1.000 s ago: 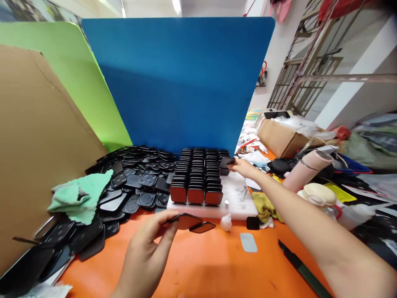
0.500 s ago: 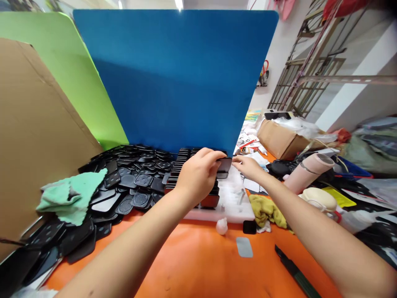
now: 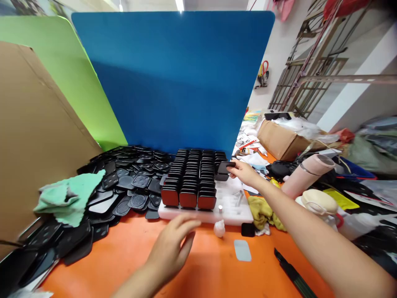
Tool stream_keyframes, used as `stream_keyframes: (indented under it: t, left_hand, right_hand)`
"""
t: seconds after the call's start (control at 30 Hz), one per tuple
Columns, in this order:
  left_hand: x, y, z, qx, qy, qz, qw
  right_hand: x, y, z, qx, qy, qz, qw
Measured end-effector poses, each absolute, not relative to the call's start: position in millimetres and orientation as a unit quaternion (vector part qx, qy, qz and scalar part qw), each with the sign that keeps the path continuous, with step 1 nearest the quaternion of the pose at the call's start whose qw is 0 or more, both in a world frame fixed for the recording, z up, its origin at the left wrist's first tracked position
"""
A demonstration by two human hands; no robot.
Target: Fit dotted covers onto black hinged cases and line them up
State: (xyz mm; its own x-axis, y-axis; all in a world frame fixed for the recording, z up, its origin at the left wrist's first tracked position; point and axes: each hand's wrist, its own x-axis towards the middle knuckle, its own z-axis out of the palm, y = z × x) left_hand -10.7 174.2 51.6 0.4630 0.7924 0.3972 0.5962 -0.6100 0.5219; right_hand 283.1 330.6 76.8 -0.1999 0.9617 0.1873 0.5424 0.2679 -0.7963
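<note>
My right hand (image 3: 243, 171) pinches a thin black rounded-corner plate (image 3: 223, 167) by its right edge, above the right side of a white slotted rack (image 3: 204, 216). Upright black plates (image 3: 187, 198) fill several rows in the rack's left and middle part; the front ones show reddish faces. My left hand (image 3: 172, 247) is over the orange table in front of the rack. Its fingers are stretched and a little apart, with nothing in them. A small white bulb-shaped piece (image 3: 219, 229) lies close to the rack's front edge, to the right of that hand.
A heap of loose black plates (image 3: 136, 182) and a green cloth (image 3: 70, 196) lie left. A grey rounded sheet (image 3: 242, 250), a black-handled cutter (image 3: 293, 271), a yellow cloth (image 3: 262, 211) and a pink bottle (image 3: 307, 176) lie right. A blue board (image 3: 173, 82) stands behind.
My left hand has come off the plate at the rack and moved down toward me, opening. My right hand now has the plate, which is tilted flatter, slightly lower and left.
</note>
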Motion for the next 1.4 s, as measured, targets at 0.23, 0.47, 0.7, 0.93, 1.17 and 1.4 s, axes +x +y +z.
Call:
stream_keyframes:
  t: [0.23, 0.47, 0.7, 0.93, 1.17, 1.4]
  left_hand:
    - [-62, 109, -45, 0.807, 0.506, 0.232, 0.199]
    - [-59, 110, -38, 0.747, 0.532, 0.302, 0.259]
    - [-103, 182, -33, 0.513, 0.667, 0.457, 0.288]
    - [-101, 250, -40, 0.434, 0.688, 0.481, 0.328]
    - [-115, 240, -35, 0.418, 0.694, 0.478, 0.341]
    - [-145, 146, -29, 0.452, 0.692, 0.407, 0.388]
  right_hand:
    - [272, 349, 54, -0.553, -0.715, 0.305, 0.301]
    - [267, 341, 51, -0.601, -0.71, 0.231, 0.285]
    - [273, 249, 55, -0.664, -0.645, 0.125, 0.358]
    - [260, 116, 11, -0.686, -0.568, 0.256, 0.376]
    - [251, 55, -17, -0.698, -0.486, 0.331, 0.408]
    - [242, 42, -30, -0.69, -0.527, 0.339, 0.364]
